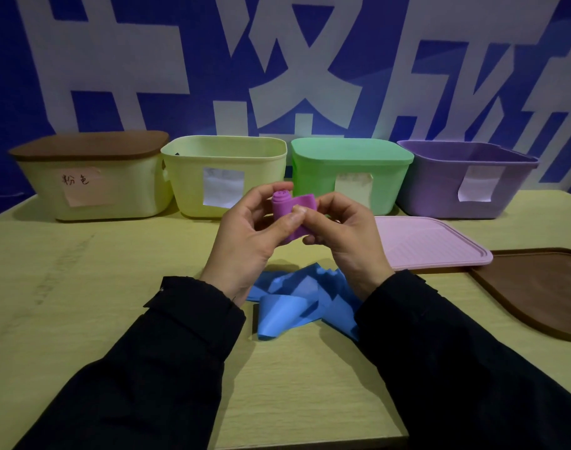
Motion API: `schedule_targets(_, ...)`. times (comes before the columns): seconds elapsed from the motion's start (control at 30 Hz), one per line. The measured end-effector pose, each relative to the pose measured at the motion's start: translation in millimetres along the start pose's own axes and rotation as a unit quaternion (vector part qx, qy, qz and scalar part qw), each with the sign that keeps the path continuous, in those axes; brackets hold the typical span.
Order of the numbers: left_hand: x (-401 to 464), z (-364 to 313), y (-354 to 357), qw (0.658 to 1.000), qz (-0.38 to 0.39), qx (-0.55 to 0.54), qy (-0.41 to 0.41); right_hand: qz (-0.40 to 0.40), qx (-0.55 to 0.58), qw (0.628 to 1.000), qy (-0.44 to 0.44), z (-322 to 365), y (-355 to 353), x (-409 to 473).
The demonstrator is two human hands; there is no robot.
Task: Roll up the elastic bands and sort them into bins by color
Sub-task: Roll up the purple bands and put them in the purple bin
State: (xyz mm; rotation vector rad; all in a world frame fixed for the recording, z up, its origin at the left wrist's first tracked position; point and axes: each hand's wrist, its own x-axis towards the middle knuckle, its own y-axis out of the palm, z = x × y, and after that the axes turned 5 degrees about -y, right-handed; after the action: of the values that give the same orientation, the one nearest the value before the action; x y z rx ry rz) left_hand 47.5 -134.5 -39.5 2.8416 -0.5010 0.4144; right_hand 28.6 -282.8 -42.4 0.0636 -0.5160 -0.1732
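Observation:
A purple elastic band [292, 207], partly wound into a small roll, is held above the table between both hands. My left hand [251, 235] grips the rolled end, thumb across its front. My right hand [341, 235] pinches the loose tail on the right side. Below my wrists a blue elastic band [292, 303] lies crumpled and unrolled on the wooden table [115, 287]. Along the back stand a yellow bin with a brown lid [92, 180], an open yellow-green bin [225, 177], a green bin with a lid [349, 170] and an open purple bin [466, 180].
A pink lid [430, 243] lies flat on the table right of my hands, and a brown lid [543, 287] lies farther right near the edge. Each bin carries a paper label. A blue and white wall stands close behind the bins.

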Motion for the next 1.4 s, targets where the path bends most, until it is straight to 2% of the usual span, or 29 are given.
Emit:
schedule_targets(0.07, 0.3, 0.9, 0.7, 1.0, -0.001, -0.016, -0.005, 0.005, -0.002, 1.0, -0.009, 0.5, 0.1, 0.5)
schedule_targets(0.23, 1.4, -2.1, -2.7, 1.0, -0.027, -0.001, 0.013, 0.049, 0.072, 0.996, 0.008, 4.4, -6.6, 3.8)
schedule_targets(0.37, 1.6, -3.0, -2.7, 0.999, -0.019, 0.009, 0.024, 0.012, 0.069, 0.997, -0.012, 4.1, -5.5, 5.0)
schedule_targets(0.5, 1.6, -1.6, -1.1, 0.998, -0.018, 0.05, 0.045, -0.011, 0.043, 0.999, -0.014, 1.6, -7.1, 4.8)
schedule_targets(0.67, 3.5, 2.6, -5.8, 0.992, -0.005, 0.114, 0.053, -0.006, -0.041, 0.998, -0.047, -2.1, -8.8, 5.0)
schedule_targets(0.8, 2.8, 2.2, -6.4, 0.998, 0.025, 0.048, 0.036, -0.008, 0.01, 1.0, 0.016, 0.0, -7.5, 4.2)
schedule_targets(0.9, 2.3, 2.1, -7.0, 0.998, 0.044, -0.028, 0.021, 0.032, 0.04, 0.996, 0.067, 1.8, -7.7, 2.3)
schedule_targets(0.97, 2.9, 1.7, -8.7, 0.998, 0.051, -0.04, 0.013, 0.048, 0.057, 0.993, 0.088, 2.5, -6.2, 0.9)
schedule_targets(1.23, 4.3, 1.3, -8.0, 0.999, 0.019, -0.031, -0.01, 0.045, 0.002, 0.998, -0.032, -1.4, -2.3, 0.0)
schedule_targets(1.4, 5.1, 5.4, -6.0, 0.999, -0.019, -0.029, -0.012, 0.038, -0.009, 0.998, -0.053, -2.1, -3.0, 1.5)
